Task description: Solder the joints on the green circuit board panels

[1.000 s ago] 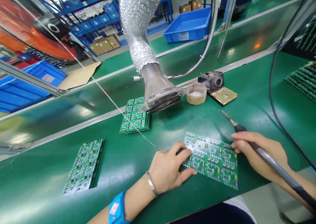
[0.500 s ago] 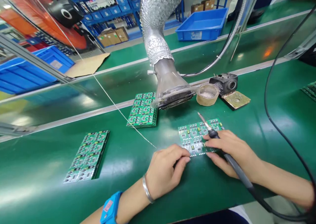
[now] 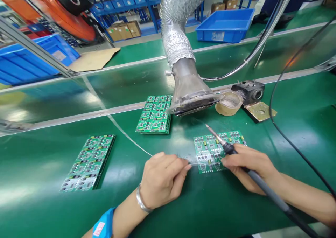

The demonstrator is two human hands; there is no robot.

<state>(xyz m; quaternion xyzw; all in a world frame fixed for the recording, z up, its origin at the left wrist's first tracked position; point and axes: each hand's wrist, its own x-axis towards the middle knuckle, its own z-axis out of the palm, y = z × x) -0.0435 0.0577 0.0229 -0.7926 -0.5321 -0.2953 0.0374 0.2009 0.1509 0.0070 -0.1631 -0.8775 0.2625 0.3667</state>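
Observation:
My left hand [image 3: 163,178] is closed in a pinch on a thin solder wire [image 3: 126,133], which comes down from the upper left. A short length of the wire runs straight from these fingertips across to the right hand's fingers. My right hand [image 3: 253,166] grips a soldering iron [image 3: 262,185], its bare tip pointing up and left above a green circuit board panel [image 3: 203,140]. The panel lies flat between the hands, its right part hidden by the iron and the fingers. A blue wrist strap and a silver bangle circle my left arm.
Stacked circuit board panels [image 3: 154,117] lie at the back, another stack [image 3: 88,164] at the left. A fume extractor hood [image 3: 193,87] hangs over the bench. Behind the panel stand a round tub [image 3: 228,106] and an iron stand [image 3: 250,91] with a sponge [image 3: 259,111]. A black cable [image 3: 279,126] crosses the right.
My left hand has moved left, away from the panel, and the wire now stretches between both hands. My right fingertips have closed together around the iron and wire end. The view has shifted slightly.

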